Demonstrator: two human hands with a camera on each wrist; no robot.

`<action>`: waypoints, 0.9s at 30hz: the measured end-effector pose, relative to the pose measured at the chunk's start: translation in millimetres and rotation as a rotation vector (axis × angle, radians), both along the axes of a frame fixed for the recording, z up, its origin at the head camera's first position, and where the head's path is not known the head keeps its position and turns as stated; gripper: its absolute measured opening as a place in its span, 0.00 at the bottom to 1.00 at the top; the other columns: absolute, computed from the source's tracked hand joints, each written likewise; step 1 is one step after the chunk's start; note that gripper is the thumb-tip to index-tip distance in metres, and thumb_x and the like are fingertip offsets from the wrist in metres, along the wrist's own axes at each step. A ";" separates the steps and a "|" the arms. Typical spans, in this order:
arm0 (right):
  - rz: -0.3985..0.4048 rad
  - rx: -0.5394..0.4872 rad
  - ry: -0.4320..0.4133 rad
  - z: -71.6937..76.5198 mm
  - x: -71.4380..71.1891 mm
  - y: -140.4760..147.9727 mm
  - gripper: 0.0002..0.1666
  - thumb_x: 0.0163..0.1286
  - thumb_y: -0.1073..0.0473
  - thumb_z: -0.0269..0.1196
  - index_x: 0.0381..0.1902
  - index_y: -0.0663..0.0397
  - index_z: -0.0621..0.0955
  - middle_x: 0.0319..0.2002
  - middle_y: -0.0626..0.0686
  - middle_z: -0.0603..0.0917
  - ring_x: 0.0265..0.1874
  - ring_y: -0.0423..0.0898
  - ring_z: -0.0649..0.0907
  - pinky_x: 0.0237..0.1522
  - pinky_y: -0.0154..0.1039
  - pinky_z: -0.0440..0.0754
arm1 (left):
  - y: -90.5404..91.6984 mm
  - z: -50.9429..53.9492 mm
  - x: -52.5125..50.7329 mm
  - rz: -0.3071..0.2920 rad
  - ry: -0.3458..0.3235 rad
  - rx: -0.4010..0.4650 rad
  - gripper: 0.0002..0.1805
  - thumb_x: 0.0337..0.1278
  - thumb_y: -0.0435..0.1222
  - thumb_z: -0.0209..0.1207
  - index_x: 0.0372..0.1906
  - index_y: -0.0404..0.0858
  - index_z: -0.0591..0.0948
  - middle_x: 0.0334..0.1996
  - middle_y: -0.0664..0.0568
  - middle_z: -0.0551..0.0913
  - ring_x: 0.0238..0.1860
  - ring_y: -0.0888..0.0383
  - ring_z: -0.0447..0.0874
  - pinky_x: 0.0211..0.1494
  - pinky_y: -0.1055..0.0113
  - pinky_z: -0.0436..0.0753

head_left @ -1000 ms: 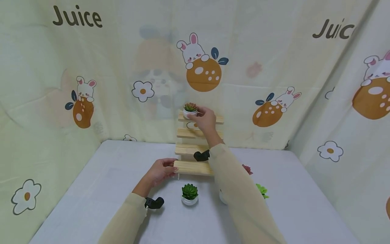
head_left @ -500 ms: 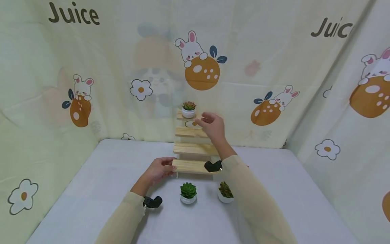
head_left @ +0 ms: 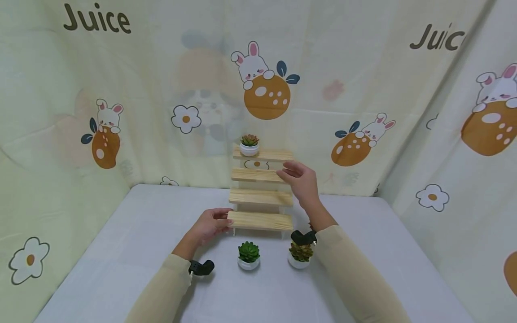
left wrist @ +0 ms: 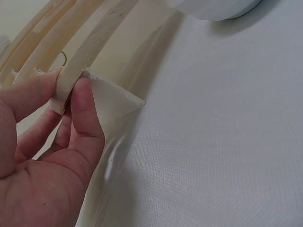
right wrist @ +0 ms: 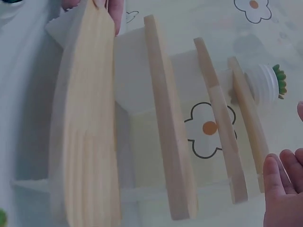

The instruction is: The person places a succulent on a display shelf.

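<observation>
A small wooden stepped shelf (head_left: 260, 220) stands at the back of the table, with several slats on white side supports. My left hand (head_left: 211, 226) pinches the left end of its lowest slat; the left wrist view shows thumb and fingers on the slat end (left wrist: 71, 80). On the top slat, at the left, sits a reddish-green succulent in a white pot (head_left: 249, 145). My right hand (head_left: 300, 181) hovers by the right side of the shelf, fingers loosely bent and holding nothing. In the right wrist view the fingers (right wrist: 273, 175) appear beside the slats, apart from the potted succulent (right wrist: 265, 85).
In front of the shelf stand a green succulent in a white pot (head_left: 248, 255) and a brownish-green one (head_left: 300, 255), partly behind the black wrist camera (head_left: 304, 237). A reddish leaf tip shows beside the right wrist. A printed curtain (head_left: 161, 89) hangs behind the white table (head_left: 133, 233).
My right hand has let go of the reddish-green succulent on the top slat and drawn back to the right and down. My left hand keeps its grip on the lowest slat.
</observation>
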State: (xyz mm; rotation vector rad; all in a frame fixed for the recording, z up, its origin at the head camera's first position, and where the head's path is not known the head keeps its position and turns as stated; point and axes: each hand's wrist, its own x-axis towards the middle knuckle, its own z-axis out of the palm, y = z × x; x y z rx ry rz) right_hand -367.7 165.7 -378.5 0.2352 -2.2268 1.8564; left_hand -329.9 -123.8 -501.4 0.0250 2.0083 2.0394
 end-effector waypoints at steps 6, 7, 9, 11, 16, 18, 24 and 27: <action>-0.001 0.012 -0.018 -6.9 20.6 16.7 0.29 0.65 0.51 0.74 0.61 0.54 0.82 0.62 0.59 0.83 0.58 0.47 0.85 0.52 0.26 0.83 | 0.6 0.1 0.7 -0.007 0.000 0.001 0.27 0.65 0.25 0.62 0.69 0.30 0.75 0.51 0.42 0.81 0.41 0.57 0.83 0.42 0.68 0.85; 0.001 0.020 -0.017 -8.3 24.0 19.4 0.30 0.65 0.51 0.74 0.62 0.54 0.81 0.63 0.60 0.83 0.58 0.47 0.84 0.52 0.26 0.83 | 0.8 0.2 0.9 -0.008 0.000 0.004 0.27 0.64 0.25 0.62 0.68 0.30 0.74 0.51 0.42 0.81 0.41 0.57 0.83 0.41 0.68 0.85; 0.003 0.042 -0.008 -11.7 29.8 24.5 0.31 0.65 0.50 0.73 0.63 0.56 0.81 0.64 0.61 0.82 0.59 0.49 0.84 0.52 0.25 0.83 | 1.2 0.7 1.6 -0.008 0.002 0.008 0.27 0.64 0.25 0.62 0.68 0.29 0.74 0.50 0.42 0.81 0.40 0.57 0.83 0.41 0.68 0.85; 0.004 0.061 -0.002 -14.5 35.9 28.9 0.32 0.65 0.50 0.73 0.63 0.57 0.80 0.63 0.61 0.82 0.61 0.51 0.84 0.51 0.25 0.83 | 1.3 1.2 2.2 -0.006 0.006 0.012 0.27 0.64 0.25 0.61 0.68 0.29 0.74 0.50 0.42 0.81 0.40 0.57 0.83 0.41 0.68 0.85; 0.014 0.069 -0.024 -21.7 51.6 39.9 0.34 0.65 0.47 0.74 0.64 0.57 0.80 0.63 0.58 0.83 0.63 0.52 0.82 0.50 0.24 0.83 | 1.1 1.3 3.0 -0.009 0.017 0.012 0.27 0.65 0.25 0.61 0.69 0.28 0.74 0.50 0.43 0.81 0.41 0.58 0.83 0.42 0.68 0.86; 0.013 0.061 -0.041 -24.3 59.3 44.5 0.34 0.64 0.47 0.74 0.64 0.55 0.80 0.63 0.56 0.83 0.64 0.51 0.82 0.51 0.24 0.83 | 1.0 1.1 3.1 -0.010 0.012 0.012 0.27 0.65 0.25 0.61 0.69 0.28 0.74 0.50 0.43 0.81 0.41 0.58 0.83 0.42 0.68 0.86; -0.016 0.066 -0.082 -35.9 76.8 58.8 0.33 0.65 0.47 0.73 0.65 0.52 0.80 0.64 0.56 0.83 0.66 0.53 0.80 0.51 0.24 0.82 | 1.2 2.3 3.6 -0.001 0.000 0.019 0.27 0.64 0.24 0.61 0.68 0.28 0.74 0.49 0.43 0.81 0.41 0.57 0.83 0.42 0.68 0.86; -0.031 0.078 -0.096 -42.2 83.3 66.4 0.33 0.65 0.47 0.73 0.65 0.52 0.80 0.63 0.55 0.83 0.67 0.56 0.79 0.52 0.23 0.82 | 0.6 3.4 4.3 -0.008 0.011 0.016 0.28 0.64 0.24 0.61 0.69 0.27 0.73 0.49 0.43 0.81 0.41 0.58 0.83 0.41 0.68 0.85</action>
